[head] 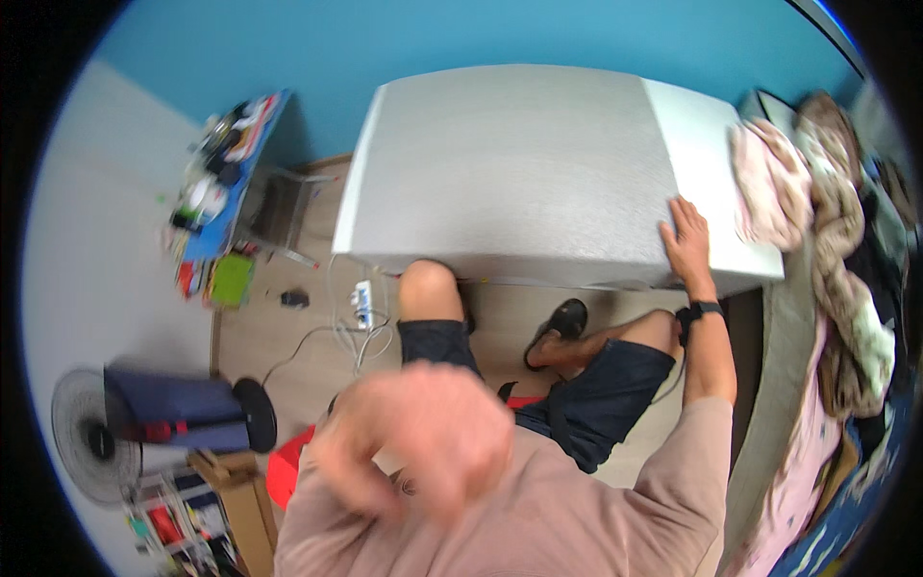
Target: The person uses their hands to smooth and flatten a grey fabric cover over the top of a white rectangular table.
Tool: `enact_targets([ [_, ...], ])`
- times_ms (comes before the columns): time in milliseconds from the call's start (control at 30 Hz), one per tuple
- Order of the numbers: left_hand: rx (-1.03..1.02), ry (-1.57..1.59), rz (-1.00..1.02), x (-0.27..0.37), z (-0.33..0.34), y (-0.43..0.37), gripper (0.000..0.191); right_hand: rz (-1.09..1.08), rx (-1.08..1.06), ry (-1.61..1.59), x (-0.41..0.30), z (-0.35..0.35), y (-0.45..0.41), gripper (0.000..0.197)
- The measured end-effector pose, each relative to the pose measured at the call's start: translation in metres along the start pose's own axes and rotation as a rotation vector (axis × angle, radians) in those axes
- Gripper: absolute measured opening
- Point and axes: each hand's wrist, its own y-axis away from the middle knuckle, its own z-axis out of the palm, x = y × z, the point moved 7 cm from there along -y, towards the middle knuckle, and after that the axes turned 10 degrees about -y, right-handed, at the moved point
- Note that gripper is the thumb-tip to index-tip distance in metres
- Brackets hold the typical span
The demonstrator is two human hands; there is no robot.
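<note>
A long white-topped table with a grey cover (519,166) stands before me. My right hand (689,238), with a black band on the wrist, rests palm down at its near right part, over the cover's edge, fingers slightly spread. Blurred and close to the camera, my left hand (433,440) is raised in front of my chest, with its fingers bent; whether it holds anything cannot be told. To the right of my right hand lies a pink and beige plush cloth (771,184), on the white end of the table.
A cluttered blue desk (216,234) stands at left, above a green item. On the floor are a white power strip (364,306), looped cables and a dark small object (294,298). A fan (97,440) and cardboard (249,516) are lower left; bedding (800,461) lines the right.
</note>
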Motion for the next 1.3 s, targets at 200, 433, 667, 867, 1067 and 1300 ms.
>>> enact_targets([
  [200,0.840,-0.313,-0.710,-0.055,-0.068,0.090,0.016,-0.011,-0.065,0.038,0.001,0.013,0.000,0.053],
  [433,0.717,-0.796,-0.948,-0.215,-0.120,0.116,0.028,0.011,-0.045,-0.067,0.028,0.017,-0.001,0.052],
  [667,0.548,-1.323,-0.989,-0.338,-0.131,0.078,0.062,-0.029,-0.041,-0.295,0.059,0.030,-0.010,0.059],
  [867,0.438,-1.459,-0.978,-0.413,-0.150,0.057,0.074,-0.032,0.078,-0.254,0.042,0.016,-0.005,0.057],
  [1067,0.366,-1.572,-1.052,-0.444,-0.153,0.060,0.075,-0.041,0.136,-0.273,0.035,0.016,-0.003,0.051],
  [1300,0.323,-1.663,-1.013,-0.446,-0.148,0.057,0.074,0.043,0.130,-0.345,0.039,0.010,-0.001,0.046],
])
